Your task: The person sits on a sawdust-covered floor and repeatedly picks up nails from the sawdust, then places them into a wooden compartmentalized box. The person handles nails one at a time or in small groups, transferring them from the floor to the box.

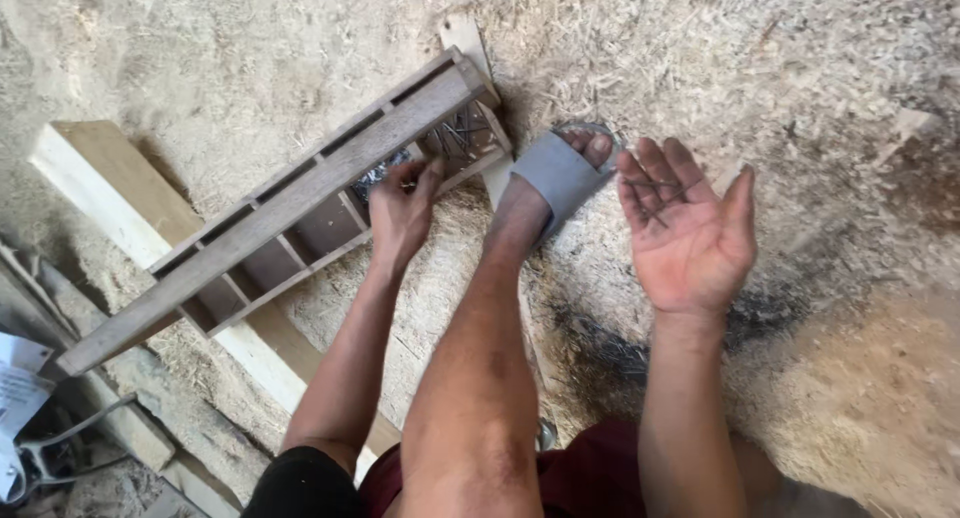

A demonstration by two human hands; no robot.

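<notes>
**Nails in open palm, other hand in wooden tray**

Knee and shin [480, 378] fill the bottom centre, nearest the lens, running up to a foot in a grey slide sandal [553, 178] planted on the sawdust floor [850, 278]. Dark red shorts [590, 473] show at the bottom edge.

Right hand [690, 233] is open, palm up, fingers spread and slightly cupped, not clamped on anything. Several thin nails [650, 193] lie loose across its fingers. It hovers above the floor just right of the sandal.

Left hand [402, 210] reaches into a long wooden tray [290, 203] with divided compartments. Fingertips are bent down inside the compartment second from the upper-right end, touching a heap of dark nails [385, 173]. Whether the fingers pinch any, cannot tell. More nails [458, 136] sit in the end compartment next to it.

Tray lies diagonally, lower-left to upper-right, a long handle slat along its top. Its upper-right end is just beside the sandal toe. Under it rests a pale timber beam [120, 193], crossing from upper left toward bottom centre. The shin stands between the two hands and hides the floor behind it.

Bottom-left corner: white paper [20, 378], metal tool handles [45, 458], more planks [130, 418]. A thin wood strip [465, 38] pokes out past the tray's top end. Sawdust and shavings cover the whole floor.
</notes>
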